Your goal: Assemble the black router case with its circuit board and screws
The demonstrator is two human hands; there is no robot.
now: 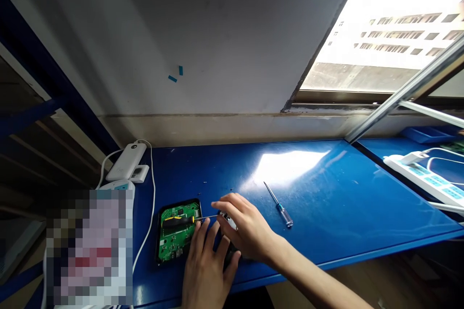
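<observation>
A green circuit board (170, 241) sits in a black tray-like housing on the blue table. Across it lies a screwdriver (179, 221) with a black and yellow handle, its shaft pointing right toward my right hand. My left hand (207, 265) has its fingers stretched and slightly spread, by the housing's right edge and over a dark part mostly hidden below. Just right of it, my right hand (250, 227) is curled, thumb and forefinger close together near the screwdriver's tip; what they pinch is hidden. Under that palm a grey-and-black part (229, 222) shows in part.
A second screwdriver (282, 212) with a clear bluish handle lies to the right. Tiny screws (232, 189) dot the table (326, 207) behind my hands. On the left are a white power bank (126, 161), a cable (152, 188) and a blurred-out patch. A power strip (427, 178) sits far right.
</observation>
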